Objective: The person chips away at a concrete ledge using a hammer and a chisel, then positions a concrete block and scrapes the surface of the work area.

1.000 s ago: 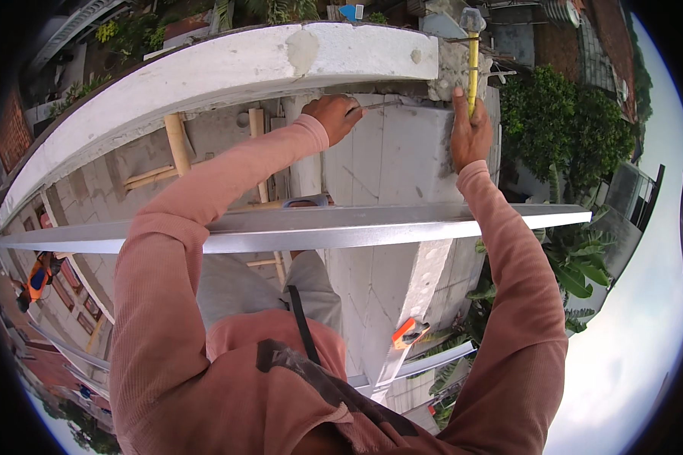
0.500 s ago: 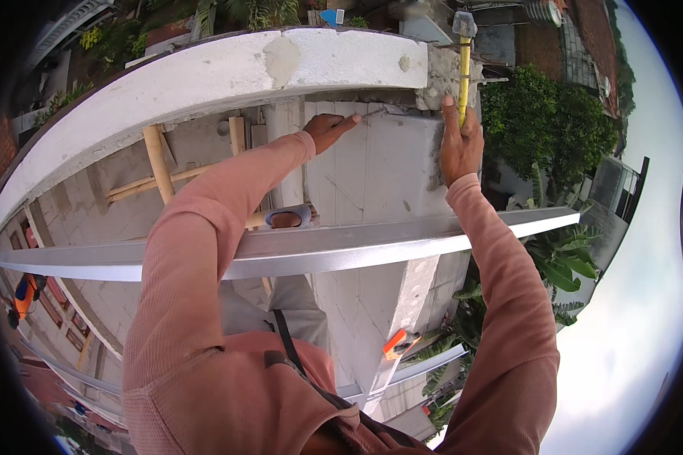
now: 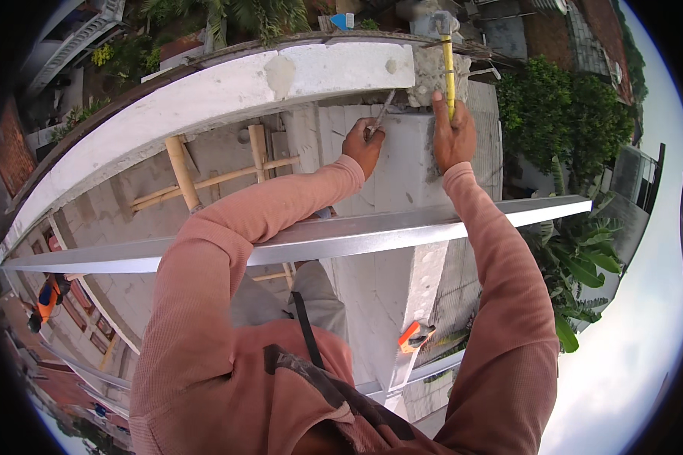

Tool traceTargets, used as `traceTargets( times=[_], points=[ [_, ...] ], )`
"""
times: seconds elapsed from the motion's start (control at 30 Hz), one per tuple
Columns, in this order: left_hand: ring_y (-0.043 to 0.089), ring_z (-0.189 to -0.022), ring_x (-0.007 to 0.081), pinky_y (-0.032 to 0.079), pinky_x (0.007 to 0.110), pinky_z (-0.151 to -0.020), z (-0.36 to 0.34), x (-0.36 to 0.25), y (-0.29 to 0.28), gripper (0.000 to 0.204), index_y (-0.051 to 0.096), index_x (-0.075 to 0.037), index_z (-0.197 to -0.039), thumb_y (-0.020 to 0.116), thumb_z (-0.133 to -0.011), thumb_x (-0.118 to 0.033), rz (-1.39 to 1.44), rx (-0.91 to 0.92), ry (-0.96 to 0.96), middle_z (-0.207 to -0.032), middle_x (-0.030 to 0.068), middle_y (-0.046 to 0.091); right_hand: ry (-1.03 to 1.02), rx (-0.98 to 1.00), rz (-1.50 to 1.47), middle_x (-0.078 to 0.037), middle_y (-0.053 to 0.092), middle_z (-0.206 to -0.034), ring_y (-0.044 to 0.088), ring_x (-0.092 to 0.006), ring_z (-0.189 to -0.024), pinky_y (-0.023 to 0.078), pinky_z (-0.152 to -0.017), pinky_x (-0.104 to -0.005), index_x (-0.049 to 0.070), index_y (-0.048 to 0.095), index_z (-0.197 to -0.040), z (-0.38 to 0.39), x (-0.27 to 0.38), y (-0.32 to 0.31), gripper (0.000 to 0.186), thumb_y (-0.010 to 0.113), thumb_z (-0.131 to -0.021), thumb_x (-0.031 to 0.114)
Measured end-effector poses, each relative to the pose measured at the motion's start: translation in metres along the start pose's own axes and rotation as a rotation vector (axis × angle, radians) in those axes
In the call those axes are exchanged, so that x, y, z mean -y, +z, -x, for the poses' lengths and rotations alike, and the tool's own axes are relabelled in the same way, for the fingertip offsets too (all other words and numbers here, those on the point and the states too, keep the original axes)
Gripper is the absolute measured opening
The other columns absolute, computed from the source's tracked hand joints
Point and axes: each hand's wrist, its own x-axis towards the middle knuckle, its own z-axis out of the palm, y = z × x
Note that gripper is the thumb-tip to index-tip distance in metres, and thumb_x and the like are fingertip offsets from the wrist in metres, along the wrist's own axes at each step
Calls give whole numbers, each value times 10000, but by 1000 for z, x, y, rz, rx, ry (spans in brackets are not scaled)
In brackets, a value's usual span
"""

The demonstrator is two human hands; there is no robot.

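My right hand (image 3: pixel 454 136) is closed around the lower end of a yellow-handled hammer (image 3: pixel 449 72). The hammer's head is raised past the rough broken concrete (image 3: pixel 426 77) at the end of the white beam. A thin grey metal rod, perhaps a chisel or large nail (image 3: pixel 388 103), stands slanted in my left hand (image 3: pixel 364 142), its fingers pinched round it. The rod's upper end reaches the gap under the white beam (image 3: pixel 341 70), beside the rough concrete; whether it touches cannot be made out.
A long silver metal channel (image 3: pixel 357 236) crosses in front of my body, under my forearms. Bamboo poles (image 3: pixel 180 168) stand below on the left. An orange tool (image 3: pixel 415 336) rests on a wall top at lower right. Banana leaves (image 3: pixel 580 262) and trees border the right side.
My left hand has moved right and tilted the thin rod more upright toward the beam's end. The hammer and right hand have shifted slightly left in view.
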Motion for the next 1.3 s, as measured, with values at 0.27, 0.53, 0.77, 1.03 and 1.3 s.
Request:
traceTargets(
  times=[0.27, 0.53, 0.77, 1.03, 1.3],
  points=[
    [503, -539, 160, 428, 331, -505, -22, 32, -7, 238, 639, -80, -1069, 635, -925, -269, 188, -148, -404, -823, 58, 619, -13, 43, -9, -210, 638, -931, 567, -426, -908, 435, -809, -516, 30, 587, -870, -1, 9, 1, 550, 495, -996, 558],
    [440, -567, 132, 346, 282, -437, -54, -25, 29, 240, 588, -146, -1025, 720, -882, -286, 433, -148, -598, -735, 10, 435, 1, 33, 23, -207, 639, -937, 565, -430, -919, 434, -817, -518, 31, 590, -859, 0, -1, 0, 564, 494, -994, 570],
    [432, -583, 141, 370, 299, -457, -66, -8, 31, 185, 598, -128, -1024, 666, -916, -262, 604, -125, -597, -752, 28, 418, -67, -42, -11, -242, 630, -866, 586, -421, -839, 443, -766, -489, 1, 593, -865, -1, -1, 5, 630, 490, -982, 611],
    [302, -509, 103, 298, 252, -413, -64, -31, 18, 88, 618, -110, -896, 643, -920, -191, 684, -96, -762, -698, -9, 362, -8, 0, -36, -231, 636, -835, 588, -450, -803, 433, -729, -535, -4, 586, -809, 0, 4, -2, 557, 554, -977, 527],
    [264, -481, 83, 229, 232, -391, -70, -34, 9, 126, 564, -127, -827, 654, -910, -154, 579, 50, -802, -656, -37, 364, 21, 28, 2, -239, 642, -904, 584, -437, -884, 446, -787, -522, 5, 600, -862, 1, 0, 0, 564, 527, -984, 550]
  ],
)
